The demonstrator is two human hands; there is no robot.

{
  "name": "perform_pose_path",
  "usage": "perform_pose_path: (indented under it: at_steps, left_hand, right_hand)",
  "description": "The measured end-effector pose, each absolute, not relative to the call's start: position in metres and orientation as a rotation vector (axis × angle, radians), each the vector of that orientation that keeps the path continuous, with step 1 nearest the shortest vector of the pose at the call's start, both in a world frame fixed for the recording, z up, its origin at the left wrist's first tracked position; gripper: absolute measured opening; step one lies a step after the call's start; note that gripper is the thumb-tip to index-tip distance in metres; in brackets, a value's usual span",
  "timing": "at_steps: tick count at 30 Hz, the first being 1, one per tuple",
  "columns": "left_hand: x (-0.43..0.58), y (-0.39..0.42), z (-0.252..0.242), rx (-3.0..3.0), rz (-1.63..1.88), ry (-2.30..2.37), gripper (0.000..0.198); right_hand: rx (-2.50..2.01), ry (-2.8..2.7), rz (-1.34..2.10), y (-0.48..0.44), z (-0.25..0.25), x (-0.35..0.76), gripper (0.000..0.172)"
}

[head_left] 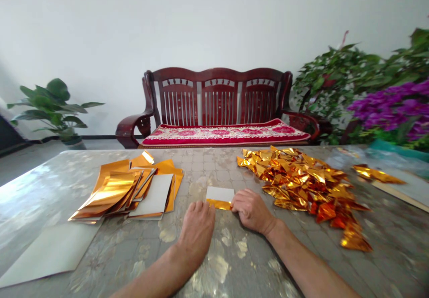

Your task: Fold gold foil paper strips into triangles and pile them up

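Observation:
A small sheet of gold foil paper (220, 194) lies on the table between my hands, white side up, with its near edge folded over into a gold strip. My left hand (198, 224) is closed at the left end of that fold, fingers curled and pressed on it. At the right end, my right hand (252, 209) pinches the fold between thumb and curled fingers. Left of my hands sits a loose stack of gold foil sheets (112, 190), some with the white backing up. To the right is a heap of folded gold foil pieces (298, 177).
A large pale sheet (50, 251) lies at the table's left front. Clear plastic and a board (405, 186) with one folded piece on it are at the right edge. Behind the patterned table (140, 262) stand a wooden bench (219, 97), a green plant (55, 106) and purple flowers (395, 106).

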State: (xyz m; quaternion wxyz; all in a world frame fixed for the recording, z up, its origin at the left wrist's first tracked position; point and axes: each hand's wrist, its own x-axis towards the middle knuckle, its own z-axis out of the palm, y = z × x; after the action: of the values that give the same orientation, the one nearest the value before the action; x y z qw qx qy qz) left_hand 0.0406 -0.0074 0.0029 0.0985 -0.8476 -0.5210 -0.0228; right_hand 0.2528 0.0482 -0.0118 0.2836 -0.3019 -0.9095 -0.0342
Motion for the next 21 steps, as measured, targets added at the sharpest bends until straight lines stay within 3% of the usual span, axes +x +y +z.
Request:
perform_pose_path:
  at_steps: [4, 8, 13, 21]
  left_hand:
    - [0.036, 0.007, -0.001, -2.498, -0.251, -1.597, 0.022]
    - [0.028, 0.021, -0.006, -2.558, -0.408, -1.645, 0.031]
    - [0.021, 0.03, -0.005, -2.697, -0.464, -1.693, 0.035]
    - [0.017, 0.035, -0.006, -2.796, -0.494, -1.618, 0.038]
  right_hand:
    - [-0.752, -2.486, -0.1, 0.037, -0.01, 0.238, 0.022]
    - [-0.623, -2.477, 0.121, 0.032, -0.011, 0.227, 0.026]
    - [-0.876, -2.234, 0.11, 0.044, -0.017, 0.235, 0.039]
    - [-1.138, -2.129, 0.076, 0.05, -0.015, 0.242, 0.037]
